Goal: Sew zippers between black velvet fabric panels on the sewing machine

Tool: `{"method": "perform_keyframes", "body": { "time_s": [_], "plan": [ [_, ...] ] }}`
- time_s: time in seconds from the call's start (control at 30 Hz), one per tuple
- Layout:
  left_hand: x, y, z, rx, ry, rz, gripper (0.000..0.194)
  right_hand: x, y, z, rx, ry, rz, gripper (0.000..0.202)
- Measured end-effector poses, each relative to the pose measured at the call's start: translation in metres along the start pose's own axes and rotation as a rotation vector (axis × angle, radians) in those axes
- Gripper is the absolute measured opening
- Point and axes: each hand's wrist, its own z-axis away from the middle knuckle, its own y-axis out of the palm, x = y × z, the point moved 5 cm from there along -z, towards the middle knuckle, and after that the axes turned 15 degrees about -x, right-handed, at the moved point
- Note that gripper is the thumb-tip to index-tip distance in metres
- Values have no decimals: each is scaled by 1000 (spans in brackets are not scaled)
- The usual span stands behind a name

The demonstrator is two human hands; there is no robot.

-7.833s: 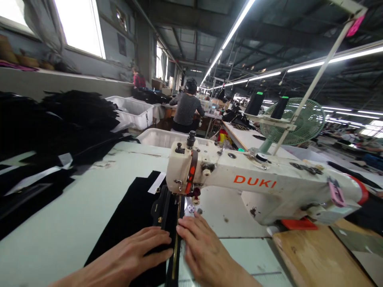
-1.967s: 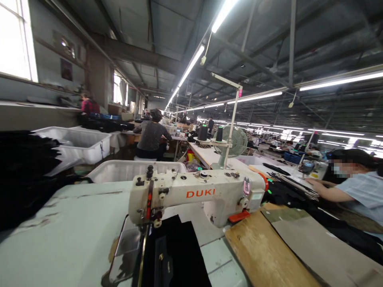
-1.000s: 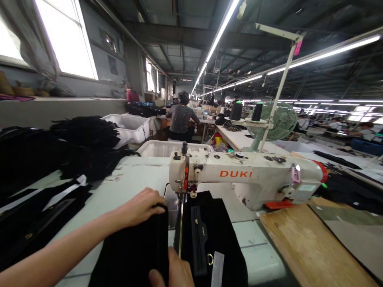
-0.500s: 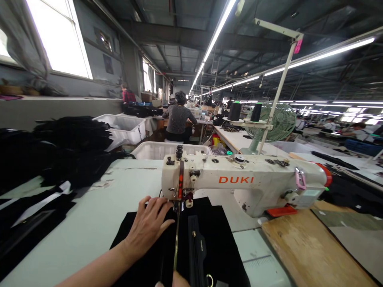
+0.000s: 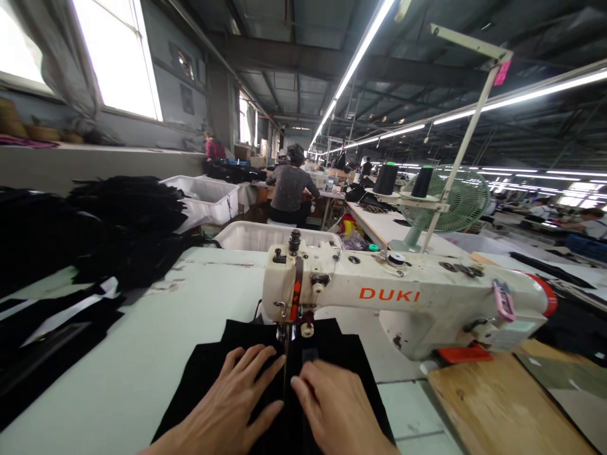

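2 hands [image 5: 237, 395] flatten soft black fabric [image 5: 208, 370].

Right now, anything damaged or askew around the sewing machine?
Mostly wear. The pale green tabletop has scuffed, apparently chipped patches left of the machine head. The sewing machine shows dark marks low on its upright, perhaps lost paint. The black stack at far left looks ragged-edged. No spill visible.
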Motion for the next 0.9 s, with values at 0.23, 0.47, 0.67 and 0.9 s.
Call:
{"method": "perform_keyframes", "body": {
  "time_s": [0.23,0.47,0.67,0.9],
  "plan": [
    [-12,0,15,-143,229,-239,59,-8,25,-10,-319,-478,-32,34],
    [5,2,5,-112,203,-196,66,-11,24,-20,-334,-503,54,31],
    [8,7,15,-114,216,-166,61,-9,20,-21,-412,-496,-68,19],
    [18,21,24,-177,247,-144,54,-5,20,-23,-482,-561,-70,22]
  ]
}}
